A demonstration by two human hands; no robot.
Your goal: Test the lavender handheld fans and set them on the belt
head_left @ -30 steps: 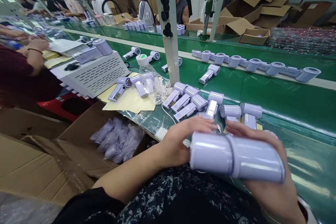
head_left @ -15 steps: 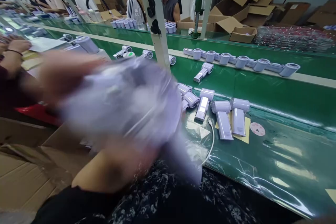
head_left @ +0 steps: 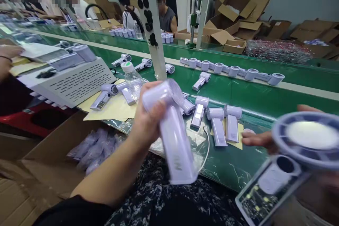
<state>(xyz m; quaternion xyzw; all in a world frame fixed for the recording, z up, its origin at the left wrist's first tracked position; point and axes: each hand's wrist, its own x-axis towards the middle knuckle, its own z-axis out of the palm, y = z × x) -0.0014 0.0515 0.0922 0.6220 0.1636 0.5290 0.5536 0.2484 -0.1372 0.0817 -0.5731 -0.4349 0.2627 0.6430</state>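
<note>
My left hand (head_left: 148, 116) is closed round the head of a glossy lilac handheld fan (head_left: 176, 141), whose handle hangs down to the right. At the right edge, my right hand (head_left: 262, 141) holds a second fan (head_left: 267, 190). That one has a round ring head with a white centre and an exposed circuit board in its handle. Some of its fingers stretch out left; the rest are blurred or behind the fan. Between the hands, several lilac fans (head_left: 218, 127) lie on the green bench (head_left: 235, 169) near a white cable (head_left: 208, 148).
Left are a slotted white box (head_left: 79, 81), a plastic bottle (head_left: 131, 77) and fans on yellow paper (head_left: 116, 111). Below, a carton (head_left: 39, 148) holds bagged parts (head_left: 97, 148). A metal post (head_left: 155, 49) rises ahead; several fans (head_left: 234, 70) line the belt. Other people work beyond and at left.
The large blurred lilac bundle has left the centre, and the blurred hand beside it at left is gone. A single fan now shows in my left hand; another fan and my right hand appear at right.
</note>
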